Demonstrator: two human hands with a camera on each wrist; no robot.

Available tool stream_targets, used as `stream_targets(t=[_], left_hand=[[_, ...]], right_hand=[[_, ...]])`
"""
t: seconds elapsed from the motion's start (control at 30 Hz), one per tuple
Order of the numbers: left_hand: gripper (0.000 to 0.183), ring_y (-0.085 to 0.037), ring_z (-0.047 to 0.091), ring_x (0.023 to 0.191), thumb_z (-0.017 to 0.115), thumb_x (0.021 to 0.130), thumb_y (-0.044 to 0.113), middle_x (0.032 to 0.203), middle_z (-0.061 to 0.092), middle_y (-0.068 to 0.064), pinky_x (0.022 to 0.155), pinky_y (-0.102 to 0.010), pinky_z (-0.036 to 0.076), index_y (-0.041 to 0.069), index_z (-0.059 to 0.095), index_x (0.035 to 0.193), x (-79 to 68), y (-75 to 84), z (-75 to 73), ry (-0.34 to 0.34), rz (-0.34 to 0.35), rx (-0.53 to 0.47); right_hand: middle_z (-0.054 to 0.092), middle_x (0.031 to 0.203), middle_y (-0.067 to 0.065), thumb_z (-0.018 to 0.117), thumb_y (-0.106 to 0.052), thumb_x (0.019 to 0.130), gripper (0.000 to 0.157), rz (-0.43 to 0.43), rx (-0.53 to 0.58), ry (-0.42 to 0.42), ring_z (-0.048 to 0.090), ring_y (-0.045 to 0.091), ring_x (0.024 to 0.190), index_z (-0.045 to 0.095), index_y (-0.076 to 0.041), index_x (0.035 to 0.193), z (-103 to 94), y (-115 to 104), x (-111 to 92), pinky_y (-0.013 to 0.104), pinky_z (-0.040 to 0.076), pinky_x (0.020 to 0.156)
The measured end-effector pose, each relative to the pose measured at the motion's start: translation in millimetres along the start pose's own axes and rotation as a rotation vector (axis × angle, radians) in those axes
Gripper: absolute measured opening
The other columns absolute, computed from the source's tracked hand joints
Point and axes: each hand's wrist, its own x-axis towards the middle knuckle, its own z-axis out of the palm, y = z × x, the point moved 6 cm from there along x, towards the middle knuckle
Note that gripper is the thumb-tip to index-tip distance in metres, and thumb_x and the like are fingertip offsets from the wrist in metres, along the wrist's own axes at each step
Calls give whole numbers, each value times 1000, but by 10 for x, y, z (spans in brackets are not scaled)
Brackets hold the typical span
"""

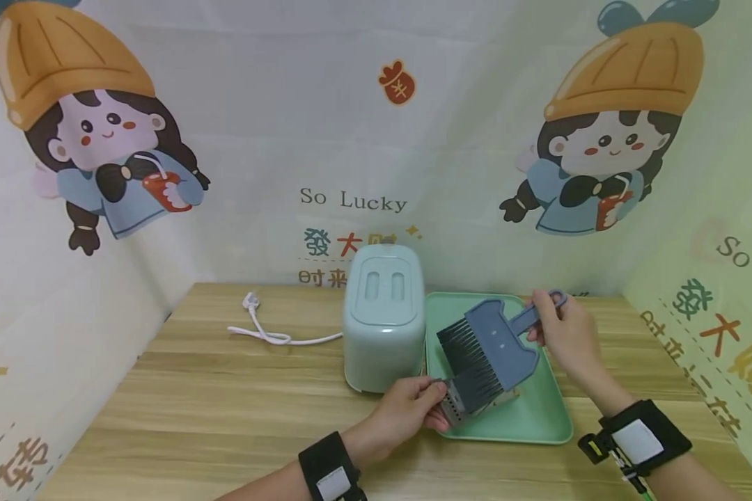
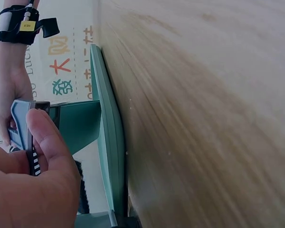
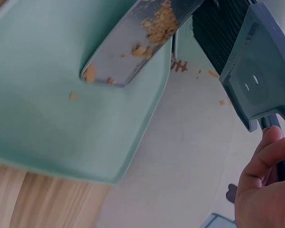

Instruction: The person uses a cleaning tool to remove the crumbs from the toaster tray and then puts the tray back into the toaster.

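Observation:
My left hand [image 1: 407, 412] pinches one end of a narrow grey crumb tray [image 1: 456, 406], thumb on top. In the right wrist view the crumb tray [image 3: 111, 54] slants over a green tray [image 1: 542, 419], with brown crumbs [image 3: 162, 23] along it. My right hand [image 1: 570, 337] grips the looped handle of a blue brush [image 1: 498, 337]. The brush's dark bristles [image 3: 219, 33] overlap the held end of the crumb tray in the head view; whether they touch it I cannot tell. A single loose crumb [image 3: 73, 96] lies on the green tray.
A pale green toaster [image 1: 385, 334] stands just left of the green tray. Its white cord [image 1: 276, 339] and plug [image 1: 251, 301] lie to the left on the wooden table [image 1: 225, 417]. A printed cloth [image 1: 351, 139] hangs behind and on both sides.

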Motion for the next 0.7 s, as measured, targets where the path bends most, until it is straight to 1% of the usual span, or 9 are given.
stream_targets(t=[0.1, 0.17, 0.23, 0.33, 0.47, 0.53, 0.7], left_hand=[[26, -15, 63, 69, 48, 102, 21, 82, 66, -10, 68, -29, 57, 0, 63, 106, -9, 12, 11, -14, -5, -9], [26, -15, 63, 68, 49, 102, 21, 81, 65, -9, 67, -28, 57, 0, 63, 106, -14, 21, 13, -10, -8, -11], [26, -16, 63, 67, 48, 102, 21, 80, 65, -9, 67, -29, 57, -1, 63, 106, -20, 32, 7, 4, -8, -15], [26, -15, 63, 66, 49, 102, 20, 79, 65, -9, 66, -29, 57, -1, 63, 103, -28, 37, -9, 20, -5, -15], [26, -15, 63, 66, 49, 102, 19, 77, 64, -9, 67, -30, 57, -2, 62, 100, -38, 21, -33, 30, 8, -8], [26, -15, 63, 66, 49, 102, 20, 77, 64, -9, 67, -30, 57, -2, 63, 99, -41, 9, -56, 34, 10, -1], [27, -15, 64, 70, 49, 101, 21, 82, 66, -10, 69, -28, 57, -1, 63, 104, -47, -6, -92, 3, 6, 9]], right_hand=[[63, 60, 7, 40, -46, 102, 47, 10, -7, 29, 59, 17, 49, 63, -6, 96, -95, 9, 1, 23, 47, 41], [63, 61, 8, 40, -45, 102, 47, 11, 19, 45, 59, 18, 49, 64, -5, 97, -127, -47, 4, 23, 48, 41], [63, 61, 8, 41, -42, 102, 45, -1, 60, 66, 59, 18, 49, 64, -5, 97, -113, -136, 1, 23, 49, 41], [63, 59, 9, 42, -40, 102, 43, -26, 103, 102, 58, 19, 47, 65, -4, 96, -40, -253, -37, 23, 48, 40], [62, 57, 5, 43, -38, 102, 40, -63, 88, 113, 57, 16, 44, 64, -6, 94, 48, -298, -160, 23, 45, 38], [61, 56, 3, 43, -36, 103, 37, -86, 57, 111, 56, 15, 43, 64, -7, 93, 57, -286, -227, 23, 43, 36], [59, 54, 1, 45, -31, 103, 33, -123, 9, 131, 54, 13, 42, 63, -7, 91, -44, -204, -304, 21, 43, 36]])
